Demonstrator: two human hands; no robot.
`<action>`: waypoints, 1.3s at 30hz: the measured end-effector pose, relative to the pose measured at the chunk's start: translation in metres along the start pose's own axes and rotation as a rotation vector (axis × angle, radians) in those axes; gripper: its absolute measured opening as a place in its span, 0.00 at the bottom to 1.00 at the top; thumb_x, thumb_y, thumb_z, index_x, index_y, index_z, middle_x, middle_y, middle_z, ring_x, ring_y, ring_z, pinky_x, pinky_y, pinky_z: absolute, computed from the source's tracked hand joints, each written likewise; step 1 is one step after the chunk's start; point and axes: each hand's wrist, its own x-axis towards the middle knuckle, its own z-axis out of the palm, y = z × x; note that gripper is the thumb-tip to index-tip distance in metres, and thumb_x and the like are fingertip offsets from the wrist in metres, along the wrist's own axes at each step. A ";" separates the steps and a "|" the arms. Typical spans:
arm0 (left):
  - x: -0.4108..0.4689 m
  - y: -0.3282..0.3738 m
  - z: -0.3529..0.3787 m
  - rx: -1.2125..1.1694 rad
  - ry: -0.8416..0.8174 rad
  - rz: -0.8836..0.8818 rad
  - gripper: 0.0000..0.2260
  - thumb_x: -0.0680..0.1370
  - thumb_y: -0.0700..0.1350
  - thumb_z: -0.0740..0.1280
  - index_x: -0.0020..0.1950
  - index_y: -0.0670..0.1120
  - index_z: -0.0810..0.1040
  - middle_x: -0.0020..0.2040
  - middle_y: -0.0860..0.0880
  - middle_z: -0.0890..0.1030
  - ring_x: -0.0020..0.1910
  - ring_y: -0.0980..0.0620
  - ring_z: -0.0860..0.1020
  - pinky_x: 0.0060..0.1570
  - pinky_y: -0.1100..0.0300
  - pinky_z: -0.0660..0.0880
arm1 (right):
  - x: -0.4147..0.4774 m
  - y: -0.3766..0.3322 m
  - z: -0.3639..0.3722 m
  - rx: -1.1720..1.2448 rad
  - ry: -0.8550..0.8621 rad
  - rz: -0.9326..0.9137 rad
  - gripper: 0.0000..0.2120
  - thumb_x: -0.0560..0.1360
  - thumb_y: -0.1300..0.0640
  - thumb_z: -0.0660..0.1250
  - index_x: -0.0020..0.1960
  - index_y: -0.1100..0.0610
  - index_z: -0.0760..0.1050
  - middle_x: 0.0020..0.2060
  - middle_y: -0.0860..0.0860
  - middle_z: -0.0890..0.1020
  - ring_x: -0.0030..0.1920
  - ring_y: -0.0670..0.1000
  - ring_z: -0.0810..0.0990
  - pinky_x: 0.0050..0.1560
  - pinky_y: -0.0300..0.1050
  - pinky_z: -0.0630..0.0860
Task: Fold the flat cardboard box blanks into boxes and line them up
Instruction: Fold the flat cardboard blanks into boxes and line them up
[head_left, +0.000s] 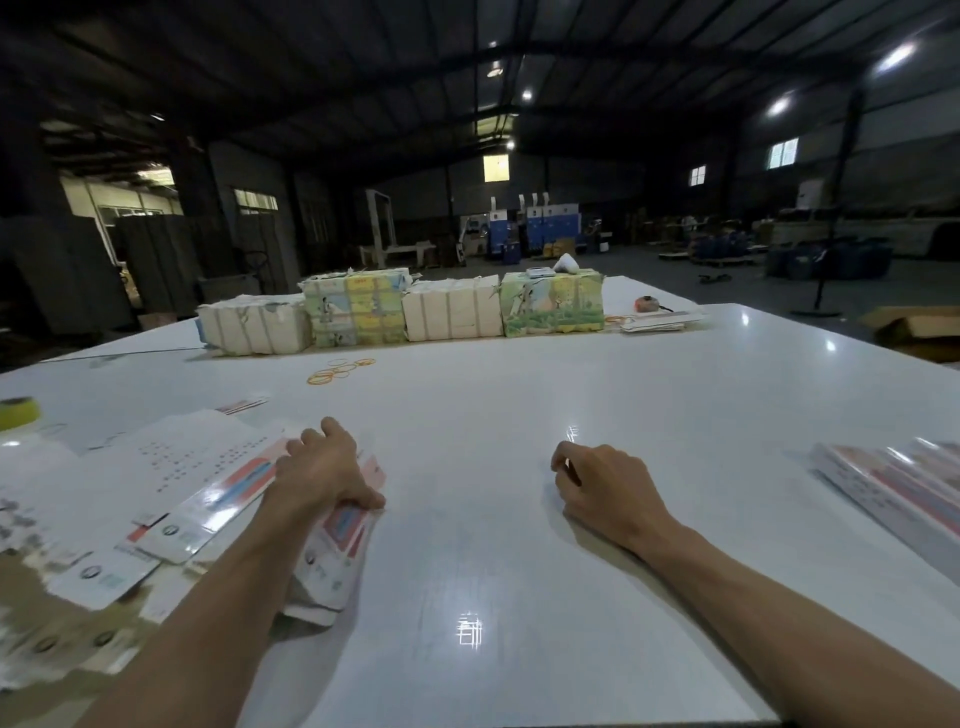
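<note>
1. Dim warehouse space, with a dark metal roof and a few ceiling lamps, lies behind your glossy white desk (493, 364), whose smooth top mirrors the lamps.
2. Along the desk's left edge a loose heap of flat blanks (171, 499) is fanned out. They are thin, shiny card, white with red and blue print and rounded tabs.
3. Your left hand (322, 470) holds one blank (337, 551) at the right side of that heap, with the fingers bent over its far part and the thumb pressed on its printed face.
4. Your right hand (605, 491) rests on bare desk well apart from the heap, its fingers loosely curled and holding nothing.
5. At the right edge a neater stack of blanks (883, 488) lies flat, equally glossy.
6. Near the far edge four block-shaped bundles (353, 312) stand in a row, touching. Two are in plain white wrap and two in paper printed with green and yellow pictures.
7. Thin orange and yellow rubber bands (340, 369) lie loose just in front of the bundles.
8. A yellow tape roll (18, 413) sits at the left edge.
</note>
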 end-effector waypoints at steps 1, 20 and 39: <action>0.000 0.000 -0.002 -0.027 -0.003 0.015 0.50 0.69 0.59 0.82 0.79 0.39 0.58 0.67 0.39 0.73 0.67 0.41 0.74 0.61 0.48 0.77 | 0.000 0.000 -0.001 0.003 0.000 -0.002 0.08 0.80 0.54 0.59 0.54 0.50 0.76 0.39 0.49 0.82 0.42 0.55 0.79 0.44 0.48 0.75; -0.035 0.110 0.057 -1.524 -0.810 0.385 0.31 0.80 0.68 0.62 0.65 0.43 0.84 0.61 0.38 0.85 0.51 0.41 0.87 0.47 0.51 0.84 | 0.004 -0.003 -0.010 0.391 0.468 -0.059 0.12 0.84 0.61 0.65 0.66 0.54 0.76 0.46 0.44 0.79 0.41 0.43 0.79 0.43 0.38 0.80; -0.043 0.111 0.070 -1.585 -0.786 0.512 0.30 0.84 0.69 0.54 0.54 0.48 0.87 0.54 0.37 0.86 0.45 0.39 0.86 0.44 0.50 0.84 | 0.015 -0.011 -0.016 0.369 0.301 -0.173 0.11 0.80 0.54 0.72 0.58 0.58 0.86 0.59 0.49 0.80 0.64 0.47 0.72 0.62 0.39 0.75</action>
